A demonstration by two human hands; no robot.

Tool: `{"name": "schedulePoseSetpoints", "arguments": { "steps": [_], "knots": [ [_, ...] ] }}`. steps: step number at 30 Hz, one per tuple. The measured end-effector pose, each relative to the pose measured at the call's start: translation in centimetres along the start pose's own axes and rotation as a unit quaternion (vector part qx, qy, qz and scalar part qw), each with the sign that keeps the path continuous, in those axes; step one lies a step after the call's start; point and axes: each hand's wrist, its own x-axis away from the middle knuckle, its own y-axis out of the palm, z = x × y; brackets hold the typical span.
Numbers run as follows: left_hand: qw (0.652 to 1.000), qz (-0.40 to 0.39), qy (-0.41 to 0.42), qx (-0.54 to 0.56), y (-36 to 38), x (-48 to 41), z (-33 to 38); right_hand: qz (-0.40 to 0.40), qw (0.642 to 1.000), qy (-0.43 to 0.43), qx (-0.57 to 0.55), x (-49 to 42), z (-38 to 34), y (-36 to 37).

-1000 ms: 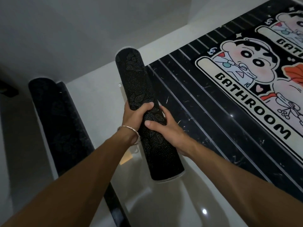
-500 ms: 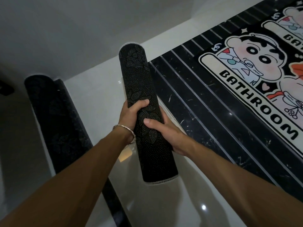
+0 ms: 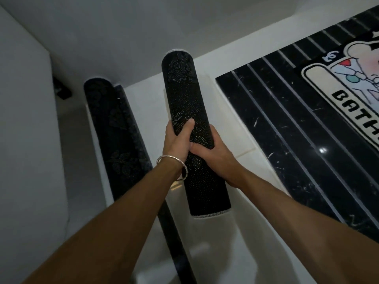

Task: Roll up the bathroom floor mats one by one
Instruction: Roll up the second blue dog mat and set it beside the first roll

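Thumbs of the left grip (image 3: 176, 145) and right grip (image 3: 214, 159), both clenched round the rolled black mat (image 3: 184, 89) at mid-length, hold it over the white floor (image 3: 217, 103), between a 2nd rolled mat (image 3: 108, 124) along the floor's left edge and a flat cartoon mat (image 3: 297, 128) at its right edge.

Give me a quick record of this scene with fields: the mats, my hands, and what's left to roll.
Held roll: black, dotted, fully rolled, seems lifted off the white floor
Left hand: grip around the roll mid-length, bracelet on wrist
Right hand: grip around it beside the left
Second roll: lies by the wall at left
Flat mat: cartoon print, unrolled on the striped black floor
Left to do: roll the flat mat
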Motion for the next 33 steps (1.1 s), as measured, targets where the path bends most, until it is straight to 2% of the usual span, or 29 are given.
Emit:
{"name": "schedulePoseSetpoints", "arguments": {
  "steps": [3,7,13,18,27,33],
  "knots": [
    [0.999,0.044,-0.001,-0.018,-1.0,0.0,0.0,0.001,1.0,-0.002,0.031,-1.0,0.3,1.4],
    [0.989,0.104,0.003,-0.109,-2.0,-0.4,-0.5,0.009,0.997,0.017,0.071,-2.4,1.3,2.8],
    [0.97,0.117,0.015,-0.214,-3.4,-0.7,-1.2,-0.006,0.996,0.02,0.09,-4.2,1.8,3.8],
    [0.969,0.122,0.014,-0.216,-4.2,-0.8,-1.4,-0.019,0.993,0.001,0.12,-5.8,2.3,4.7],
    [0.964,0.195,0.015,-0.179,-5.2,-2.0,-0.5,0.004,0.971,-0.001,0.238,-8.4,4.1,7.3],
    [0.975,0.176,-0.016,-0.137,-6.1,-2.9,-0.6,0.019,0.966,-0.004,0.26,-8.9,4.2,8.6]
  ]
}}
